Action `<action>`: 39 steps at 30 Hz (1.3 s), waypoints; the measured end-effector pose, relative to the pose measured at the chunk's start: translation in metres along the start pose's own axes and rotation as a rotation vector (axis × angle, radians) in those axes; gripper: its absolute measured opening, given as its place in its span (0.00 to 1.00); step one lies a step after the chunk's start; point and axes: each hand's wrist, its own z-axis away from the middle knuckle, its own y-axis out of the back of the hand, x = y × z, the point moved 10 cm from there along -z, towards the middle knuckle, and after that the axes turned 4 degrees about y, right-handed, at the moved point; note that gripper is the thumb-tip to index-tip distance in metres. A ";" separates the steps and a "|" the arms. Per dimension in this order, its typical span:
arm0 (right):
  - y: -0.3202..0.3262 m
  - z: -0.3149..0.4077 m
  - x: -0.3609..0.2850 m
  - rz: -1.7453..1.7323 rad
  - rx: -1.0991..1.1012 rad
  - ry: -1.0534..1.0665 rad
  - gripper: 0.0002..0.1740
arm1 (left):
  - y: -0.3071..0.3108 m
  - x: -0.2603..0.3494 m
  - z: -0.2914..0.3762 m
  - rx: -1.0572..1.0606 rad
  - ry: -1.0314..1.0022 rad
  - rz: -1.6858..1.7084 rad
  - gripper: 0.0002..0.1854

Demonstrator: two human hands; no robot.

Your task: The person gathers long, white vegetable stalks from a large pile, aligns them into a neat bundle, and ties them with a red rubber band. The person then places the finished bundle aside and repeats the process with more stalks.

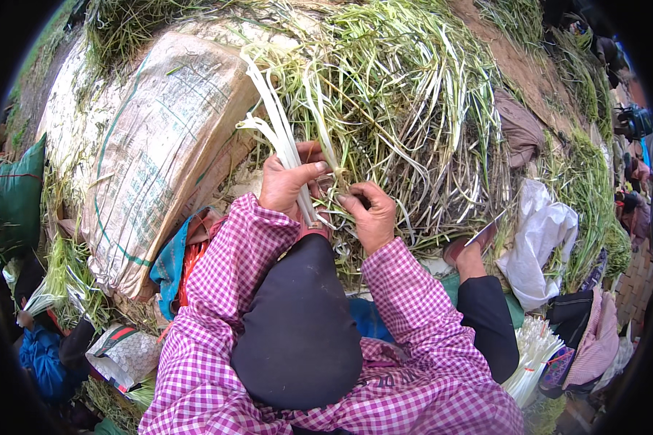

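My left hand point(285, 184) grips several long, pale blanched stalks point(276, 111), which look like leeks or garlic chives. Their upper ends fan out beyond my fingers, while the cut-looking lower ends point down towards my knee. A thinner, greener stalk point(321, 117) stands beside them, its base between my two hands. Thumb and forefinger of my right hand point(371, 212) pinch at that base, where thin dry-looking strands hang. Directly beyond both hands spreads a large heap of green and whitish leafy stalks point(386, 65).
A bulging woven sack point(163, 125) bearing print lies at left. Near my foot at right are a thin blade-like piece point(484, 228) and a white plastic bag point(541, 244). A red-banded bundle of white stalks point(530, 356) is lower right. Other people sit at both sides.
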 end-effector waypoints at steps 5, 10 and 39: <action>0.003 -0.003 -0.006 0.131 -0.024 0.048 0.07 | -0.003 0.007 -0.001 -0.047 -0.025 0.004 0.24; -0.007 -0.002 -0.001 -0.025 -0.057 -0.101 0.08 | 0.007 0.000 -0.004 0.080 -0.013 -0.059 0.14; 0.028 0.033 0.080 -0.169 0.212 -0.421 0.02 | 0.009 -0.014 0.003 0.180 -0.093 -0.148 0.08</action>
